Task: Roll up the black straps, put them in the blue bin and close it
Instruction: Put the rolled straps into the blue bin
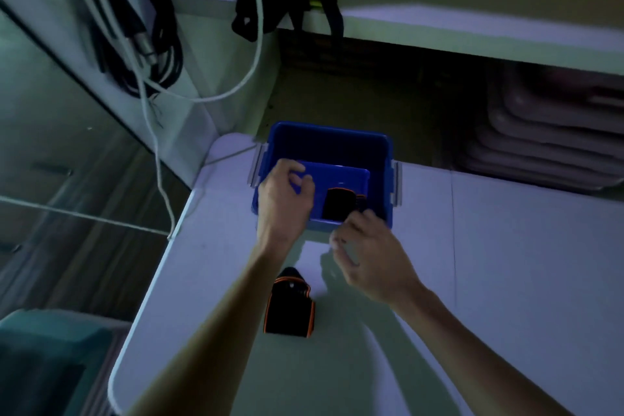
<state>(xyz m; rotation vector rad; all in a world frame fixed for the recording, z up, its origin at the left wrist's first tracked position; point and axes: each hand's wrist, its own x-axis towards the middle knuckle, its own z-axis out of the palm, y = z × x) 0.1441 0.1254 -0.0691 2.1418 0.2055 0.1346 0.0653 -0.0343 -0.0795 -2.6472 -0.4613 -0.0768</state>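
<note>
Black rolled strap (339,208) in blue bin (324,138), between left hand (283,203), right hand (368,257).

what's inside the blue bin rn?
One rolled black strap lies on the floor of the blue bin. The left hand covers the bin's near-left corner, so anything there is hidden.

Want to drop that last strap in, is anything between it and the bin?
Only the hands: the strap lies on the table, and both hover between it and the open, lidless bin.
</note>
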